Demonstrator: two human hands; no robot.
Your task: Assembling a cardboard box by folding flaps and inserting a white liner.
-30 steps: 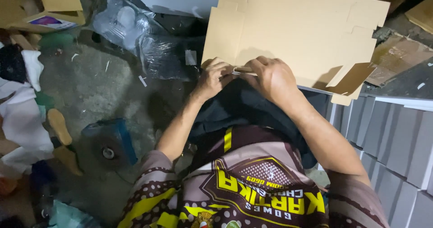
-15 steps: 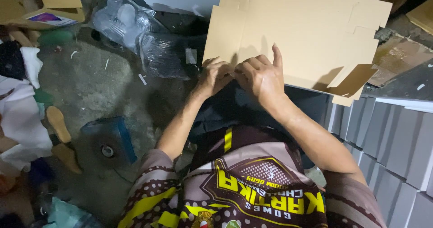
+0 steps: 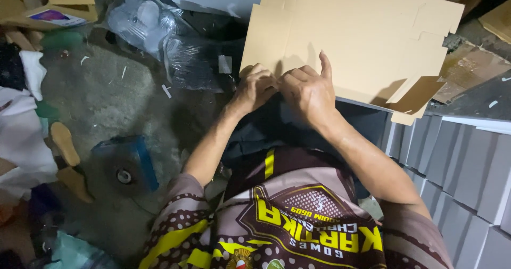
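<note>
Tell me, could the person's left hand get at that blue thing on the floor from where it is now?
Probably yes. The left hand is on the near edge of the flat cardboard sheet, beside the right hand. The blue object lies on the floor on the same side, with bare floor between; it would have to let go first.

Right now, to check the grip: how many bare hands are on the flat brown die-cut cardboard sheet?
2. The left hand pinches the near edge of the flat brown die-cut cardboard sheet; the right hand rests beside it, one finger raised.
</note>
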